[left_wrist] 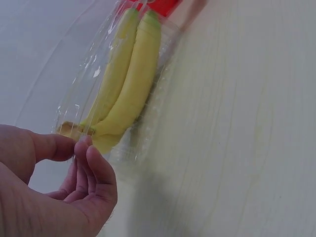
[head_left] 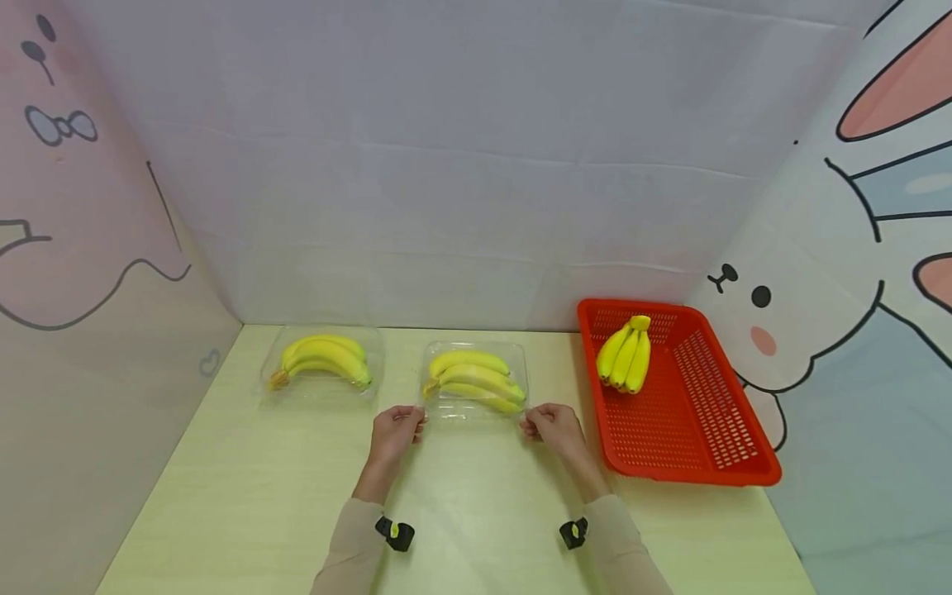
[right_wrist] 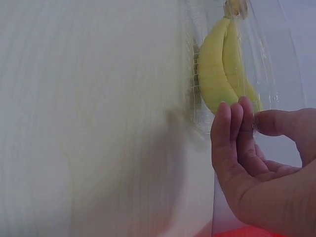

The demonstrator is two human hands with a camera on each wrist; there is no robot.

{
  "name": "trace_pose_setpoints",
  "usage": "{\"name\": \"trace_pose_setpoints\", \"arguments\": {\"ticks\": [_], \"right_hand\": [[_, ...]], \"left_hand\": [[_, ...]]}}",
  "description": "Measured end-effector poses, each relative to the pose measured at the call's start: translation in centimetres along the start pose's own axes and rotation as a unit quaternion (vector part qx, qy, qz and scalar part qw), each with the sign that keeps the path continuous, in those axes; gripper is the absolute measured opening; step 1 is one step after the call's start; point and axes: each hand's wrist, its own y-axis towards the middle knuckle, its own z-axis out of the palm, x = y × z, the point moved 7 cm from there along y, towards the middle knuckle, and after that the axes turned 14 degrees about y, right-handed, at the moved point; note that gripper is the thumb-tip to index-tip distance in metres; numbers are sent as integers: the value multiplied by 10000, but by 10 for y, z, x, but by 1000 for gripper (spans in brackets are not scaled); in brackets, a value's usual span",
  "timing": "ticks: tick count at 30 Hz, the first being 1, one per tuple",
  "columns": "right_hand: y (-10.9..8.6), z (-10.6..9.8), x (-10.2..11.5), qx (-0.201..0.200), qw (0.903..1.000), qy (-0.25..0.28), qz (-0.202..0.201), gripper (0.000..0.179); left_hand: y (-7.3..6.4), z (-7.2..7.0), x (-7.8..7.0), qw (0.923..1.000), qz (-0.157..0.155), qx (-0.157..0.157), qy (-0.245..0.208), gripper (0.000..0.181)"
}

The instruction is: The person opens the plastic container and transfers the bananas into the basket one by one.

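Observation:
A clear plastic clamshell box with a bunch of bananas inside stands at the middle of the table. My left hand pinches its near left corner between thumb and fingertips. At the near right corner, my right hand pinches the rim in the same way. In the left wrist view the bananas lie behind the clear wall, their brown stem end beside the thumb. The right wrist view has the greenish tips of the bananas just past my fingertips.
Left of it is another clear box holding bananas. A red plastic basket stands on the right with a small bunch of bananas at its far left. The pale wooden table meets a white cloth backdrop.

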Motion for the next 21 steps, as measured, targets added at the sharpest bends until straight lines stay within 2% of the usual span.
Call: {"name": "trace_pose_setpoints", "arguments": {"ticks": [13, 21], "right_hand": [[-12, -2, -1, -16, 10000, 22, -42, 18], [-22, -3, 2, 108, 9999, 52, -81, 20]], "left_hand": [[-11, -1, 2, 9999, -97, 123, -40, 18], [-20, -2, 4, 9997, -70, 215, -50, 19]]}}
